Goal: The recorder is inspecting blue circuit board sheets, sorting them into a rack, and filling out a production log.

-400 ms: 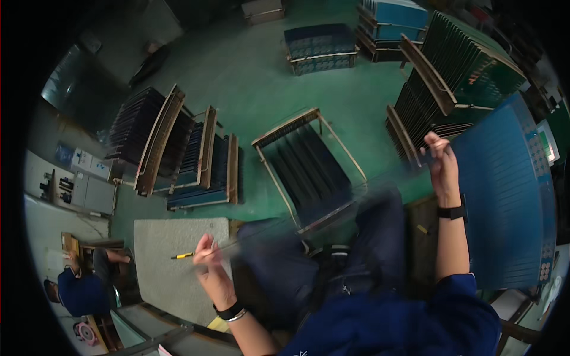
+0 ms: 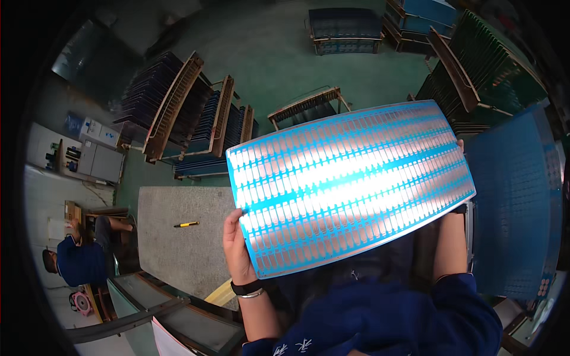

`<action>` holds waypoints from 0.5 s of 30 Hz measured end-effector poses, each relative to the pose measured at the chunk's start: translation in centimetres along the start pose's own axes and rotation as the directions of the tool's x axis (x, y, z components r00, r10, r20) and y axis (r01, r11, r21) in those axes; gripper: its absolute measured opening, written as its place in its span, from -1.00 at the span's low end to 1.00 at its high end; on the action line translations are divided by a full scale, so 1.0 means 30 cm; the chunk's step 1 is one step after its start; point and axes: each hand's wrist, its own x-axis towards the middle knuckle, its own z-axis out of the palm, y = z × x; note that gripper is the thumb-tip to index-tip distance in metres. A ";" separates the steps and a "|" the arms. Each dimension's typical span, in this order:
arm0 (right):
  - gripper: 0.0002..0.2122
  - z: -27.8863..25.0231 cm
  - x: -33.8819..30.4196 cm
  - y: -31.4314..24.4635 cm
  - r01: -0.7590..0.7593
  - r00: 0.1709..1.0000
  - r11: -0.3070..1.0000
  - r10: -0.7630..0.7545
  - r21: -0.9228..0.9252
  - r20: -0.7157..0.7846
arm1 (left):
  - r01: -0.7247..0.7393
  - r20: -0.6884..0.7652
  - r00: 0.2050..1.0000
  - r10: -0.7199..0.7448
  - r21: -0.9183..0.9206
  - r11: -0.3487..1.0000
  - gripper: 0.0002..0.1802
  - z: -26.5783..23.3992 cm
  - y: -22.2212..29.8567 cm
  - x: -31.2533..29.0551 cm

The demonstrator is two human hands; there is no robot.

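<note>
A large rectangular circuit board panel [image 2: 356, 234], blue with rows of shiny copper-coloured strips, is held up in front of my body. Its face is turned toward me and glares brightly in the middle. My left hand [image 2: 236, 246] grips the left edge, thumb at the rim and fingers closed. At the opposite short edge my right hand [image 2: 461, 144] is mostly hidden behind the panel; only a fingertip shows at the rim.
A grey table [image 2: 178, 255] at left bears a yellow and black pen [image 2: 186, 224]. Slotted racks [image 2: 172, 113] of panels stand left, with another rack [image 2: 306, 107] behind the panel. Blue panels [image 2: 516, 202] lean at right. A seated person [image 2: 83, 258] is far left.
The panel was nearly edge-on and blurred between my hands; now its patterned face is tilted toward me. It now covers my lap and much of the middle rack.
</note>
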 end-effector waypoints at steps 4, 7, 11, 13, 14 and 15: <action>-0.31 -0.032 -0.032 -0.014 0.016 1.000 0.998 -0.017 -0.063 -0.007 | 0.068 -0.063 0.996 -0.066 0.028 0.997 -0.64 0.051 0.009 0.007; -0.21 -0.059 -0.044 -0.049 -0.141 0.986 0.987 0.148 -0.080 0.078 | 0.083 -0.015 0.997 -0.082 0.098 0.992 -0.62 0.049 0.005 0.013; -0.41 -0.073 -0.062 -0.013 0.155 0.983 0.987 -0.150 0.033 -0.106 | 0.106 -0.051 0.994 -0.099 0.148 0.983 -0.64 -0.020 -0.022 0.022; -0.49 -0.065 -0.084 -0.003 0.239 0.971 0.969 -0.238 0.054 -0.028 | 0.119 -0.022 0.993 -0.117 0.153 0.981 -0.64 -0.042 -0.032 0.028; -0.57 -0.058 -0.089 0.006 0.298 0.951 0.950 -0.304 0.090 0.058 | 0.119 -0.011 0.993 -0.118 0.167 0.979 -0.65 -0.049 -0.040 0.031; -0.67 0.039 -0.079 0.090 0.466 0.882 0.875 -0.446 -0.129 0.154 | 0.106 -0.040 0.994 -0.100 0.202 0.974 -0.65 -0.073 -0.036 0.023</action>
